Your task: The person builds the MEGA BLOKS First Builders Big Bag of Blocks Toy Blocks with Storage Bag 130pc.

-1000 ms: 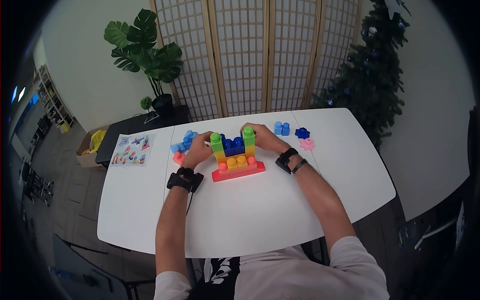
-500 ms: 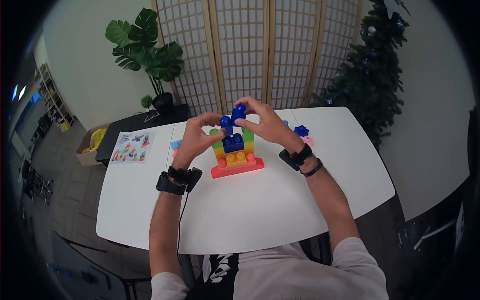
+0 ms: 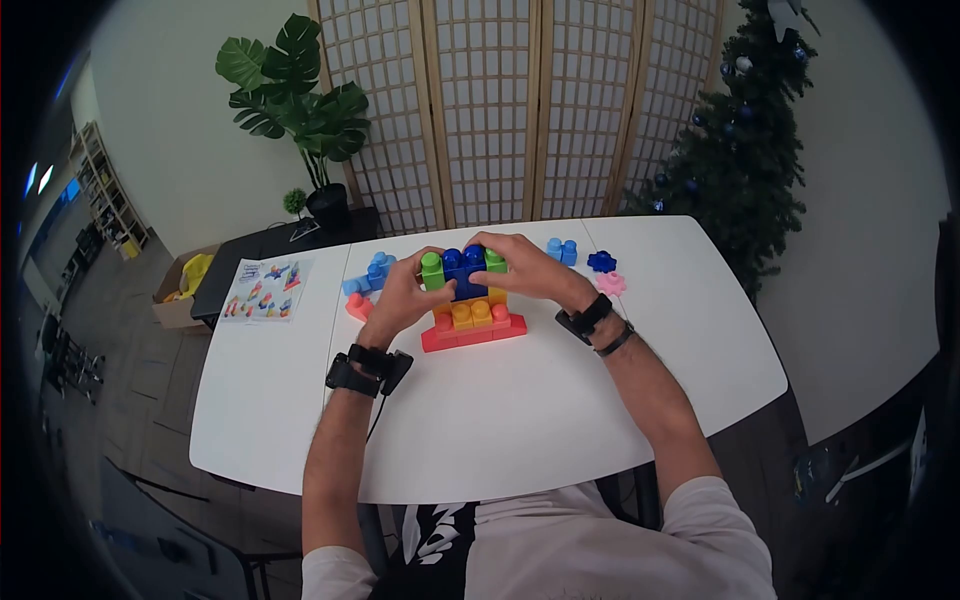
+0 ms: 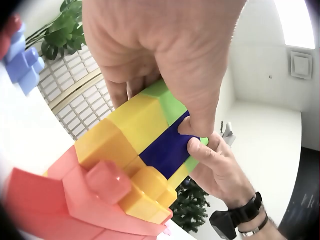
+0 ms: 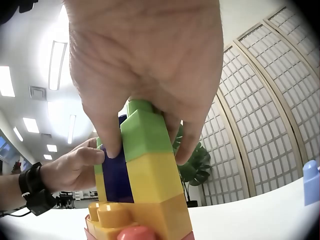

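A toy build of chunky building blocks stands on the table, its long red base (image 3: 474, 338) at the bottom. Orange blocks (image 3: 470, 317) sit above the base, and yellow blocks (image 5: 155, 177) topped by green blocks (image 5: 146, 134) form a column at each side. Between the green tops is a dark blue building block (image 3: 463, 270), over more dark blue. My left hand (image 3: 403, 300) grips it from the left, thumb on its front face and fingers behind the build. From the right my right hand (image 3: 535, 272) does likewise, its palm over the right green block.
Light blue blocks (image 3: 378, 270) and a coral block (image 3: 359, 306) lie at the left. At the right are another light blue block (image 3: 562, 251), a dark blue gear-shaped piece (image 3: 601, 261) and a pink one (image 3: 611, 285). A picture sheet (image 3: 265, 291) lies on the white table (image 3: 480, 420).
Both hands reached behind the build, then held dark blue block pieces tilted above it. Now they have come down, and the dark blue block sits level between the green tops.
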{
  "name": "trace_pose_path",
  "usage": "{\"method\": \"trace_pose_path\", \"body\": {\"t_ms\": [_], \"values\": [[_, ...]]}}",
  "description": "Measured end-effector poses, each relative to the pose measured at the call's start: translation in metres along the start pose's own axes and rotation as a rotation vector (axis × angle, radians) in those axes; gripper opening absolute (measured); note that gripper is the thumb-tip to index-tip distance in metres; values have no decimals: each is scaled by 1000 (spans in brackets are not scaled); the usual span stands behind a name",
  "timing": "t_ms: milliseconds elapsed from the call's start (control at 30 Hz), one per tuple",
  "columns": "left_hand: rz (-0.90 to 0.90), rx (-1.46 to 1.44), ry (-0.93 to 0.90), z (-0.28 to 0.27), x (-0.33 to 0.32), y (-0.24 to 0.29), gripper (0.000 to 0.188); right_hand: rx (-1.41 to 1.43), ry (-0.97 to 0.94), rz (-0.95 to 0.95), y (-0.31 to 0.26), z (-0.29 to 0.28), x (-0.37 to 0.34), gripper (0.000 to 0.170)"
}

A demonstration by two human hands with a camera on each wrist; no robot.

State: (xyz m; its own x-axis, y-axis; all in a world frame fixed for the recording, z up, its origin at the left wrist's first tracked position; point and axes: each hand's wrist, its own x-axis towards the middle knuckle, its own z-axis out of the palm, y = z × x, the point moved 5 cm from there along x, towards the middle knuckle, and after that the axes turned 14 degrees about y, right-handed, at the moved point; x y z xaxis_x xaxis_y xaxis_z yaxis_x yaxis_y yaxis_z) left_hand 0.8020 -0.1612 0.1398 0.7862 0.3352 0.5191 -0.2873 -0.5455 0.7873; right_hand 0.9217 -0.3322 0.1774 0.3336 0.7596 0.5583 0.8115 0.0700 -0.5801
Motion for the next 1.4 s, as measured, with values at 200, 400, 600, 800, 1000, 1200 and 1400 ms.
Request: {"method": "trace_pose_path", "body": {"t_ms": [200,400,600,800,1000,1200,1400], "values": [[-38,-106,-45,5,-2,-12,33,0,13,-33,-3,0,-1,44],[-4,-130,-29,8,-6,-15,36,14,30,-12,-1,2,-1,44],[-40,-150,-58,10,-10,-5,54,28,73,9,-3,4,-7,59],[-56,-142,31,-20,-3,-7,80,450,309,160,45,-27,1,65],[-42,-3,382,-99,9,-30,53,-241,473,235,152,-69,-43,62],[-105,327,328,-146,0,-107,38,-463,283,245,193,-59,-79,56],[92,648,157,-112,-7,-94,46,-414,344,343,167,-68,-82,43]]}}
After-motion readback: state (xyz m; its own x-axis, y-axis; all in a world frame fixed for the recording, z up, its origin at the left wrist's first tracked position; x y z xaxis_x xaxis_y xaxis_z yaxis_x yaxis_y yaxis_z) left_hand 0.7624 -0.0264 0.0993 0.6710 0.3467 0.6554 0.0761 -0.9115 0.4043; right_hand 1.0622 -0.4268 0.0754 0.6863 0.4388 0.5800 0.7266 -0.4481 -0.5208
